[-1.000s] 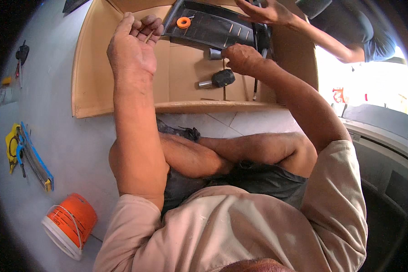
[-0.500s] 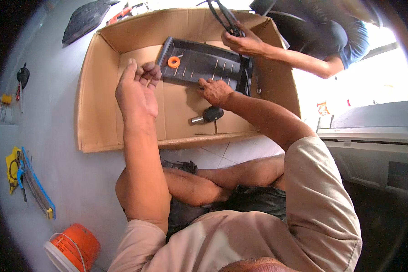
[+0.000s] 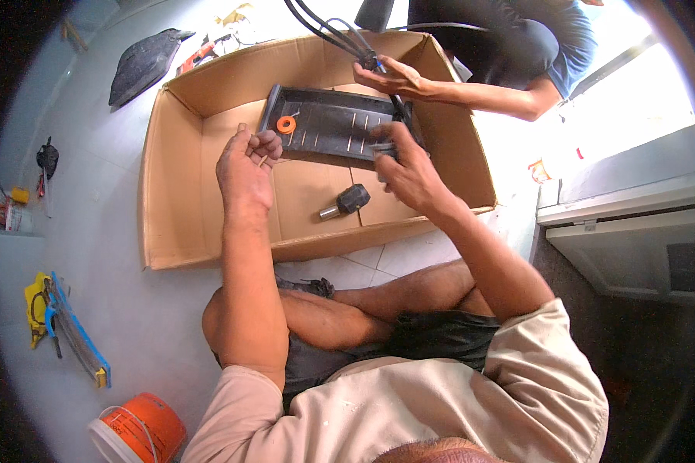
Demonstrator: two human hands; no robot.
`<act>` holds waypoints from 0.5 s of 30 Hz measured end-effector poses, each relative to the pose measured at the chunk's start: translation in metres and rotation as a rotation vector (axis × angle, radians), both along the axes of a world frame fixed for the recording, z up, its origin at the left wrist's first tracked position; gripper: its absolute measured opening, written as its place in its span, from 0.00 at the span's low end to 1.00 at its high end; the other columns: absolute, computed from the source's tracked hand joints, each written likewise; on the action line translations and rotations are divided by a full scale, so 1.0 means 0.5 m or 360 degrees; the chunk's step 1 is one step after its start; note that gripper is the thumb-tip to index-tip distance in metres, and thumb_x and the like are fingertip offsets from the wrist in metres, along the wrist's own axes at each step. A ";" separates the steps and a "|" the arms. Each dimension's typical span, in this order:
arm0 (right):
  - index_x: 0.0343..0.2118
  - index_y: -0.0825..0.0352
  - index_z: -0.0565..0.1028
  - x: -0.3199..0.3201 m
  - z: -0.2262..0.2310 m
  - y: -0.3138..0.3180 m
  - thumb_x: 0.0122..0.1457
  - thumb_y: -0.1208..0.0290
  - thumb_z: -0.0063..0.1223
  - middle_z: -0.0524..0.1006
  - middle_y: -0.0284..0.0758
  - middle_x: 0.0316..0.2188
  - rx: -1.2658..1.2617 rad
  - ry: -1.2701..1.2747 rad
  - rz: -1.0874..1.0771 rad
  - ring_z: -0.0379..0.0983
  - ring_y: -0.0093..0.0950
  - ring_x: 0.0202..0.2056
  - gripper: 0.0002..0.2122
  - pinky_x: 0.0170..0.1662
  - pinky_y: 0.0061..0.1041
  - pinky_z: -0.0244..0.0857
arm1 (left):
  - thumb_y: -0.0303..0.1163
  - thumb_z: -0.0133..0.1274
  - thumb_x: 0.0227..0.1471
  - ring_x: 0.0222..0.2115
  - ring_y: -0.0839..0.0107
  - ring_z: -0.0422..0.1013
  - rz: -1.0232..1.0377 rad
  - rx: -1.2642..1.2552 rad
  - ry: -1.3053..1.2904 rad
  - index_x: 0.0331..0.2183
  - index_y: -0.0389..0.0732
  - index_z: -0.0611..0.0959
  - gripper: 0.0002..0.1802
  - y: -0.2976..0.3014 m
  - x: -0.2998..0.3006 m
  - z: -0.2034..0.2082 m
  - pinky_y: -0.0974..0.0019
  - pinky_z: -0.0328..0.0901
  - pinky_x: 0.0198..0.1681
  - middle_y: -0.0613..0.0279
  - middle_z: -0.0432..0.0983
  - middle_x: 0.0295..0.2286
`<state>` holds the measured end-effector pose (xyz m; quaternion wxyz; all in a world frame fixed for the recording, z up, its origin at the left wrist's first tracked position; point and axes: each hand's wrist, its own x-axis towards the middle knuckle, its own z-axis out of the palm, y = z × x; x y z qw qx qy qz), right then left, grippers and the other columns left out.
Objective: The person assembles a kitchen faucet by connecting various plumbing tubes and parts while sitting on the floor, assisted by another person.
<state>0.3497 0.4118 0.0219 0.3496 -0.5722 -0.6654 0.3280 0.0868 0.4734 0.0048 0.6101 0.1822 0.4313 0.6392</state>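
My left hand is raised over the near left part of a cardboard box, palm turned up. Its fingers are curled in, and what they hold, if anything, is too small to name. My right hand hovers at the near right edge of a black slotted tray inside the box. Motion smears its fingers, so its grip is unclear. An orange ring-shaped roll rests on the tray's left end. Between my hands, a black tool with a metal tip lies on the box floor.
A co-worker's hand holds black cables over the box's far side. On the floor at left lie a blue-framed hacksaw and an orange bucket. A black panel lies beyond the box's left corner. A white cabinet stands right.
My right hand has lifted and shifted right along the tray. The co-worker's hand has moved left with the cables. My left hand keeps its curled pose, and the whole view has shifted slightly.
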 end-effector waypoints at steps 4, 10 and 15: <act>0.56 0.71 0.64 0.034 0.019 -0.095 0.60 0.72 0.52 0.74 0.56 0.46 0.0146 0.0225 -0.0367 0.73 0.52 0.49 0.22 0.53 0.43 0.65 | 0.38 0.50 0.64 0.31 0.63 0.76 -0.0100 -0.0017 0.0093 0.30 0.39 0.75 0.14 -0.003 0.018 -0.016 0.61 0.71 0.40 0.53 0.79 0.30; 0.60 0.67 0.63 0.061 -0.053 -0.152 0.59 0.72 0.58 0.73 0.53 0.48 0.0632 -0.0130 -0.0458 0.74 0.52 0.47 0.27 0.50 0.43 0.69 | 0.41 0.51 0.64 0.32 0.66 0.76 -0.0486 0.0036 0.0607 0.32 0.38 0.76 0.16 -0.028 0.064 -0.051 0.63 0.72 0.39 0.55 0.80 0.31; 0.61 0.61 0.62 0.045 -0.059 -0.153 0.57 0.68 0.60 0.74 0.49 0.45 0.0554 -0.0241 -0.0478 0.75 0.49 0.44 0.29 0.46 0.45 0.70 | 0.40 0.54 0.63 0.25 0.76 0.74 -0.0806 -0.0107 0.1072 0.29 0.39 0.78 0.15 -0.037 0.088 -0.097 0.72 0.67 0.28 0.62 0.79 0.27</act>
